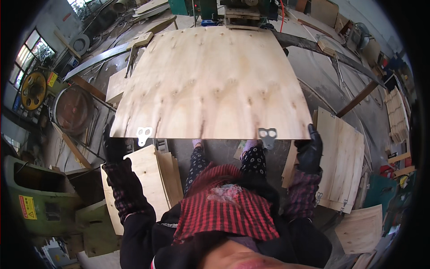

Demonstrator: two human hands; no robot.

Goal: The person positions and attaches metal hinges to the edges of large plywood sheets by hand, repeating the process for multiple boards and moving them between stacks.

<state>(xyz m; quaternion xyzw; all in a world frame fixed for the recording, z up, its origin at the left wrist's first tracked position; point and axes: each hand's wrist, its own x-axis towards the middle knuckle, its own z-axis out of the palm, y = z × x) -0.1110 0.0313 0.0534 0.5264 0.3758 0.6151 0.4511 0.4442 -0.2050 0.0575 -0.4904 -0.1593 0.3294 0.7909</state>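
A broad, pale plywood sheet (pixel 210 67) with a wavy grain lies in front of me, its far end beside a machine. At its near left corner is my left hand (pixel 114 145), in a black glove, closed on the edge. My right hand (pixel 310 150), gloved the same way, grips the near right corner, with its thumb side up along the edge. Two metal hinge plates with holes sit along the near edge: a bright left plate (pixel 144 135) and a greyer right plate (pixel 268 137). The fingers under the sheet are hidden.
Stacked plywood panels (pixel 139 181) stand low at my left, and another panel stack (pixel 342 161) lies at my right. Metal rails (pixel 101 60) run out from the far machine (pixel 244 13). A green machine (pixel 42 193) and a large round wheel (pixel 73 110) are at the left.
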